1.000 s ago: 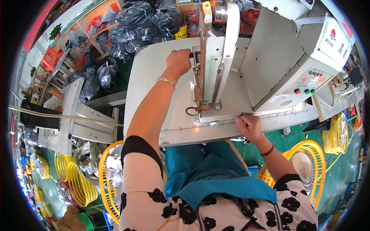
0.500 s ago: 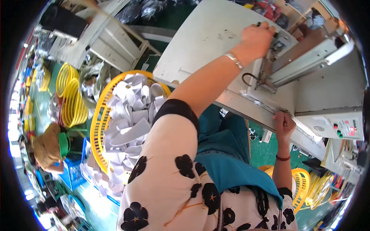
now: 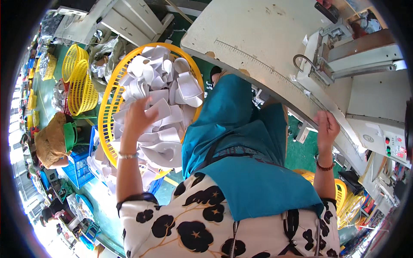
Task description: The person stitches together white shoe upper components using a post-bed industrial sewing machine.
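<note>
My left hand (image 3: 138,117) is over the yellow basket (image 3: 107,92), its thumb and fingers apart. Under it lie several curved white pieces (image 3: 160,148) that look like thin, bendable sheet; whether the fingertips touch one I cannot tell. Close to the front edge of the white machine table (image 3: 241,34), my right hand (image 3: 328,128) has its fingers curled in. Anything inside those fingers is hidden. On the table, the machine's metal arm and clamp part (image 3: 320,56) stand at the right, away from both hands.
A control box (image 3: 385,142) with buttons sits at the right. More yellow baskets (image 3: 81,92) stand at the left, near a blue crate (image 3: 79,165) and a bending person (image 3: 51,139). Another yellow basket (image 3: 341,193) is by my right elbow. Printed ruler marks (image 3: 254,58) run along the table edge.
My left hand has left the machine's clamp and swung back left over the basket. My right hand stays by the table edge, still curled. The view has shifted somewhat.
</note>
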The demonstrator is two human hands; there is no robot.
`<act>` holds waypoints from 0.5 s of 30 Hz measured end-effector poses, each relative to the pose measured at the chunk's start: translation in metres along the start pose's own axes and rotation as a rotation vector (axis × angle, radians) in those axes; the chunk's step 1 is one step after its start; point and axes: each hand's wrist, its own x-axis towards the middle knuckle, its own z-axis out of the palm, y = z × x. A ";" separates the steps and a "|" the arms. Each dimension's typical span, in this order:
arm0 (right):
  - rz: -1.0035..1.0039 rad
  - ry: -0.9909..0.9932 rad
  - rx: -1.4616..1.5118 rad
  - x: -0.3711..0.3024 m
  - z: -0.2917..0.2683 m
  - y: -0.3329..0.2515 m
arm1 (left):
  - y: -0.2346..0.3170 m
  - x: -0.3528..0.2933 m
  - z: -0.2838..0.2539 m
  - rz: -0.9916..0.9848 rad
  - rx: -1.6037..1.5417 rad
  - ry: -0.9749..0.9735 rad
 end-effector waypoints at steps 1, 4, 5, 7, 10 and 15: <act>-0.092 -0.043 0.049 0.001 0.007 -0.002 | -0.008 -0.012 0.017 0.005 -0.007 -0.002; -0.278 -0.219 -0.034 0.012 0.037 -0.029 | -0.032 -0.025 0.063 -0.004 0.318 0.060; -0.391 -0.247 -0.042 0.018 0.050 -0.047 | -0.029 -0.015 0.061 0.004 0.314 0.055; -0.577 -0.331 -0.066 0.023 0.072 -0.069 | -0.014 0.003 0.050 -0.188 0.057 -0.066; -0.616 -0.420 0.014 0.022 0.097 -0.085 | -0.017 0.016 0.022 -0.082 -0.025 0.080; -0.431 -0.608 0.214 0.012 0.139 -0.094 | 0.003 0.002 -0.057 0.078 -0.625 0.395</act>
